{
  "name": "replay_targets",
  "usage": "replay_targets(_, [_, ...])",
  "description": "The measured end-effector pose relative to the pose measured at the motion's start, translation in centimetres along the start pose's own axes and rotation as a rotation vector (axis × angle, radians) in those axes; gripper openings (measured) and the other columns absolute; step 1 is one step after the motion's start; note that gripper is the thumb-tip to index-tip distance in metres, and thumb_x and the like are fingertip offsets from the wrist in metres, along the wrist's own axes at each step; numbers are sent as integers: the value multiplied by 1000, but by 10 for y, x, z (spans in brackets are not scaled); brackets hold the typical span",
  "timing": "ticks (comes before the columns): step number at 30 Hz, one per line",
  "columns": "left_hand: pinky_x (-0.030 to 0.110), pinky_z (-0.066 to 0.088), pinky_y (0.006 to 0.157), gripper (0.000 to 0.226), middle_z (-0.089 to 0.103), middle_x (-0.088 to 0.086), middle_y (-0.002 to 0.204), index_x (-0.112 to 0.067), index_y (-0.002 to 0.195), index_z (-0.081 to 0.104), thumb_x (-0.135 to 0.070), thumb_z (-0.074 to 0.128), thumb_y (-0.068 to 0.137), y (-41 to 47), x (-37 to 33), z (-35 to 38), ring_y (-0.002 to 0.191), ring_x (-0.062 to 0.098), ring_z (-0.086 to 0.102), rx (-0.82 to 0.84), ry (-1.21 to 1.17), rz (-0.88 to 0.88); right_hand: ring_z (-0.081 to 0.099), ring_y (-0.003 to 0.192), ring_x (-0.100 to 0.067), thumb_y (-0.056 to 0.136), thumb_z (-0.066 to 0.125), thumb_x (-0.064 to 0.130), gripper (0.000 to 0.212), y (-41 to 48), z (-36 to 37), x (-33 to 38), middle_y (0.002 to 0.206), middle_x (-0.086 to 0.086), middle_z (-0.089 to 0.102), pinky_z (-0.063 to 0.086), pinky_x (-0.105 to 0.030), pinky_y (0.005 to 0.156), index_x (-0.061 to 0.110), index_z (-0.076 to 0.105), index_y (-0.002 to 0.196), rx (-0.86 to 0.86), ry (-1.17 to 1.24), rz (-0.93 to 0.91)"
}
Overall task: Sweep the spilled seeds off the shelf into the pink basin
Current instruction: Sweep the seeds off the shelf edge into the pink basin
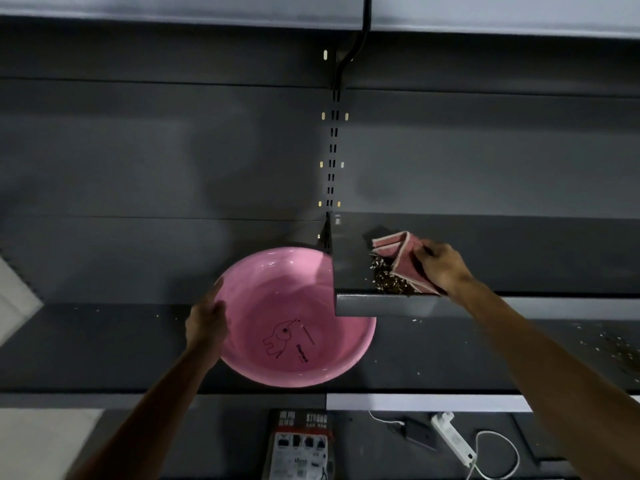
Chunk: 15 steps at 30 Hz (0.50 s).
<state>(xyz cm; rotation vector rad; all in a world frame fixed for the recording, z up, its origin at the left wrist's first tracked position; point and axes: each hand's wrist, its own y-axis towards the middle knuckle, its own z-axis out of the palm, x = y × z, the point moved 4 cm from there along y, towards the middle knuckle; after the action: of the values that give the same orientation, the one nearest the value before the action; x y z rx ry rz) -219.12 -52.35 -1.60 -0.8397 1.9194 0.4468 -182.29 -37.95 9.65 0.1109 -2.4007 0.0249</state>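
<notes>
The right hand [445,268] pinches a folded pink cloth [403,254] on the grey shelf [381,304], its lower edge against a heap of seeds [388,280] at the shelf's front lip, near its left end. Below that end, the left hand [206,323] grips the rim of the pink basin [311,362], which sits partly under the shelf

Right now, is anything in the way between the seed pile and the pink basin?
Nothing visible. Only bare shelf lies between the seeds and the shelf's left end, where the left hand holds the pink basin below the corner. The right hand holds the cloth on the pile's right side.
</notes>
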Motion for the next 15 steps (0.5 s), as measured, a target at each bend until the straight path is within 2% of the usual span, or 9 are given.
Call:
replay_targets(3, [14,30,30,47,58,7,71,-28,142,47,-10,38,100,-3,-1,4,40,10,37,20,-25,5,63,86,-30,98,40,29,32,-3,-2,-5,104,-18,67,51,-35,80,10,63,109,27,-48,3])
replay_targets(5, [15,30,30,46,58,5,70,-28,142,46,-10,38,100,-5,-1,7,40,9,37,31,-22,11,59,84,-29,97,41,28,31,-6,-1,-2,105,-18,67,45,-29,76,9,64,107,24,-96,-5])
replay_targets(9, [17,32,33,46,59,5,77,-28,143,45,-12,38,101,-4,-4,13,45,12,40,44,7,39,61,97,-34,96,42,26,33,-13,4,7,108,-20,66,42,-27,79,6,65,107,12,-111,-5])
replay_targets(12, [15,30,31,46,60,5,77,-28,143,44,-11,38,101,-4,-2,11,44,11,39,45,6,50,61,94,-34,95,40,23,32,-18,13,15,105,-21,66,39,-23,75,5,64,103,-20,-112,-22])
replay_targets(15, [14,30,31,46,59,5,74,-28,143,44,-11,37,101,-3,-3,10,44,11,39,52,6,64,63,89,-35,94,38,19,30,-23,24,27,98,-22,67,43,-24,71,4,63,100,-36,-109,-50])
